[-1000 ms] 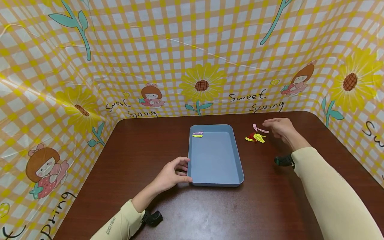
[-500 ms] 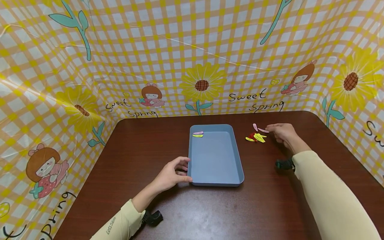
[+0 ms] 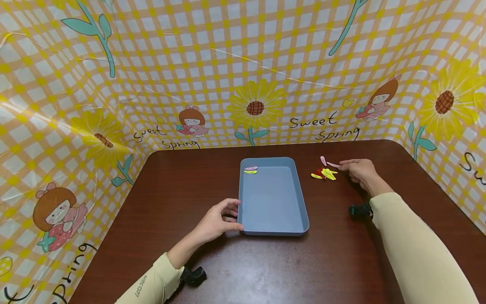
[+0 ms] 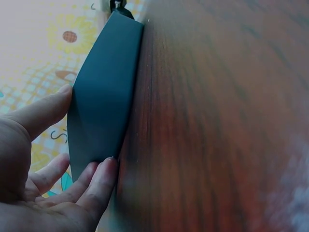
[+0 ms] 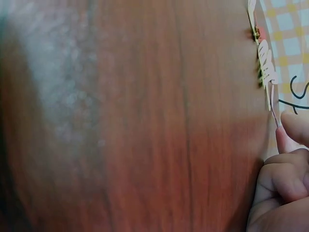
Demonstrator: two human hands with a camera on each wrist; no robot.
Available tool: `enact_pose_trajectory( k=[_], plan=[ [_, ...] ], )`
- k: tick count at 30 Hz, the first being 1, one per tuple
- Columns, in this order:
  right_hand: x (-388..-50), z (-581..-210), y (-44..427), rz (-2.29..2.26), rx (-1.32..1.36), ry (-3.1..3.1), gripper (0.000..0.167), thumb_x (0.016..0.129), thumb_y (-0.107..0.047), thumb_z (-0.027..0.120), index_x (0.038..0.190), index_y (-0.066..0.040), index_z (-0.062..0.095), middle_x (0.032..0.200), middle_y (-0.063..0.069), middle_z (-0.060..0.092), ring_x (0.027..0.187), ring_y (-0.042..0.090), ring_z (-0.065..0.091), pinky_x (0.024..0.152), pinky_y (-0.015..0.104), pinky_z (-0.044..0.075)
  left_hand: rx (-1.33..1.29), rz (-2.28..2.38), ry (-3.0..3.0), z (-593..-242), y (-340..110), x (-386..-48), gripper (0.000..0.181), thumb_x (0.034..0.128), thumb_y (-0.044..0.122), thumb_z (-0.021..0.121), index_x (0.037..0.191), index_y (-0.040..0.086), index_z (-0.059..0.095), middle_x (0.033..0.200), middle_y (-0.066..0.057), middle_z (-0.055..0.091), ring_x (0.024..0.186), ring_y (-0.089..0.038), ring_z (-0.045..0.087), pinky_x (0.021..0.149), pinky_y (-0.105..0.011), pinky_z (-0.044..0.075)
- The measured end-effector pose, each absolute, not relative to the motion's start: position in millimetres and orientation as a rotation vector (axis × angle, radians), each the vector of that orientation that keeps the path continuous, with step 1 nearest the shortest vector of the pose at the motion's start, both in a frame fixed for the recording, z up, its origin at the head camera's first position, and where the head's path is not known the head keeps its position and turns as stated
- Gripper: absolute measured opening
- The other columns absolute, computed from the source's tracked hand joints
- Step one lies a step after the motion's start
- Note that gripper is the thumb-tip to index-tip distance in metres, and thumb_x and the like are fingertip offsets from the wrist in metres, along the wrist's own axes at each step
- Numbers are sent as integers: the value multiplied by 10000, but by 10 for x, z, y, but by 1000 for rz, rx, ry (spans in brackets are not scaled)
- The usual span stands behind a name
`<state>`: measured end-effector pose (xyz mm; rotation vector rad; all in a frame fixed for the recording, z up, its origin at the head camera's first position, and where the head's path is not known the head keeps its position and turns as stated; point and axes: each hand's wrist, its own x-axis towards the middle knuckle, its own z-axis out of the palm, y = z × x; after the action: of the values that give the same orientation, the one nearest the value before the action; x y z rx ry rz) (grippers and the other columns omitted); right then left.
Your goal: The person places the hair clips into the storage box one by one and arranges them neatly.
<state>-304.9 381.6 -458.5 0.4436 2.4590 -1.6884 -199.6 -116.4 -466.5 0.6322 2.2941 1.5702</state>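
Near the back right of the table, my right hand point(image 3: 360, 171) pinches one end of a pink snap hair clip point(image 3: 333, 165) between thumb and forefinger. In the right wrist view that clip point(image 5: 274, 108) runs up from my fingertips, and the other fingers are curled under. Beside it lie another pink hair clip point(image 3: 323, 161), several yellow hair clips point(image 3: 328, 174) and red ones point(image 3: 319, 172), partly covered. My left hand point(image 3: 217, 220) rests against the left side of a blue-grey tray point(image 3: 304, 202), thumb and fingertips touching its outer wall point(image 4: 104, 92).
Inside the tray, at its far left corner, a purple hair clip point(image 3: 251, 168) and a yellow-green one point(image 3: 250, 172) lie side by side. A brown wooden table point(image 3: 182, 181) carries everything. Checked, flower-printed cloth point(image 3: 212, 84) rises behind and on both sides.
My right hand has come down slightly to the right and taken the end of the pink hair clip. The left hand and tray have stayed in place.
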Motion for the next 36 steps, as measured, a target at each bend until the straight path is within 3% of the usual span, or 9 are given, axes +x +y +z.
enact_pose_trajectory(
  k=[24,36],
  plan=[
    [-3073,-4634,3766,-1584,515,2593,485,938,-165,690,1337,84,569,481,-159,346,425,51,294,422,254,315,634,1578,2285,-4677,-1157,-1992,694,800,192,872,1389,54,531,1237,-164,605,1090,-255,603,906,-315,558],
    [-3107,-4657,3746,-1478,569,2670,443,915,-220,720,1264,42,642,666,-79,565,453,84,366,444,271,367,623,1568,2288,-4650,-1157,-1979,696,792,213,879,1386,88,538,1237,-114,607,1093,-232,597,901,-294,547]
  ],
)
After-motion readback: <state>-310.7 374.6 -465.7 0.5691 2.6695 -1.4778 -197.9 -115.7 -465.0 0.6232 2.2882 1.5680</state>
